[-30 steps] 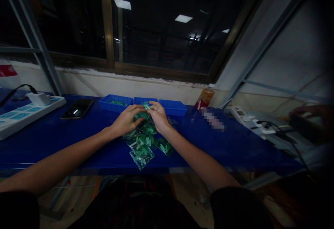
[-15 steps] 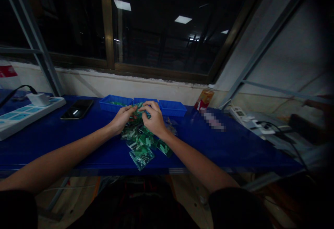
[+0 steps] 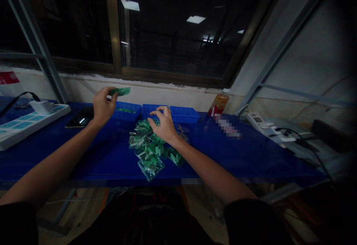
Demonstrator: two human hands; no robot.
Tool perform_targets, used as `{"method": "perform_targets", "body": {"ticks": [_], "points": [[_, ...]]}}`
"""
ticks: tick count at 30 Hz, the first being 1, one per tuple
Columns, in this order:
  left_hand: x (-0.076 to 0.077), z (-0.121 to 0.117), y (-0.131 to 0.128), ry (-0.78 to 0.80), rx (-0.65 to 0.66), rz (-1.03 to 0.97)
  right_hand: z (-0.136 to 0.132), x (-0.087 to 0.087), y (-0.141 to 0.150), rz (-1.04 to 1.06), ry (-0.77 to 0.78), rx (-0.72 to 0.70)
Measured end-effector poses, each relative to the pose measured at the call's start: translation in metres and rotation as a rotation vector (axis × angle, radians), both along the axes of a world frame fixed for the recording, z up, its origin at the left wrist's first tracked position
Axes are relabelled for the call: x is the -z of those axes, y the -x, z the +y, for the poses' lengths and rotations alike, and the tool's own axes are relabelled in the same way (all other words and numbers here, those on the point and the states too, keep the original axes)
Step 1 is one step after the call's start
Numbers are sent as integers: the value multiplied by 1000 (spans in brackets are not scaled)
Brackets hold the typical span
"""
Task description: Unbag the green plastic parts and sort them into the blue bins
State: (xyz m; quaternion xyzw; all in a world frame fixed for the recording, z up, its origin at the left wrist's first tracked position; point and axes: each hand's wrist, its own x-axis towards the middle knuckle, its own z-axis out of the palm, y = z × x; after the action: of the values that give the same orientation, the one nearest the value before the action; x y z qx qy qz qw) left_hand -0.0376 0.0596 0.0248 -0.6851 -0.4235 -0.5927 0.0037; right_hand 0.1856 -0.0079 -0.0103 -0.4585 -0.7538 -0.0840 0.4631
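My left hand (image 3: 104, 105) is raised above the left blue bin, its fingers pinching a small green plastic bag (image 3: 122, 91) by one end. A heap of small clear-green bags (image 3: 150, 152) lies on the blue table, with thin pale and green pieces showing inside them. Over the heap's far end hovers my right hand (image 3: 164, 124), fingers curved and apart, with nothing visible between them. The left blue bin (image 3: 126, 115) has some green pieces in it. A middle blue bin (image 3: 147, 107) is partly hidden behind my right hand.
A right blue bin (image 3: 184, 115) completes the row along the wall. At the left lie a phone (image 3: 79, 118) and a white power strip (image 3: 33, 126) with a plug. A bottle (image 3: 219, 105) stands at the right, near another power strip (image 3: 269, 129) with cables.
Both hands were together over the heap. My left hand has moved left and up with a green bag, away from my right hand, which stays over the heap with its fingers apart.
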Motion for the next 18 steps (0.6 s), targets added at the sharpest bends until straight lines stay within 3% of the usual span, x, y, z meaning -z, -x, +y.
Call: {"method": "perform_targets", "body": {"ticks": [4, 9, 14, 18], "points": [[14, 19, 12, 13, 3, 162, 0, 0, 0, -12, -3, -3], [30, 33, 8, 22, 28, 247, 2, 0, -2, -72, 13, 20], [29, 14, -17, -15, 22, 362, 7, -5, -7, -141, 86, 48], [28, -11, -43, 3, 236, 544, 1, -37, -32, -130, 104, -47]]}}
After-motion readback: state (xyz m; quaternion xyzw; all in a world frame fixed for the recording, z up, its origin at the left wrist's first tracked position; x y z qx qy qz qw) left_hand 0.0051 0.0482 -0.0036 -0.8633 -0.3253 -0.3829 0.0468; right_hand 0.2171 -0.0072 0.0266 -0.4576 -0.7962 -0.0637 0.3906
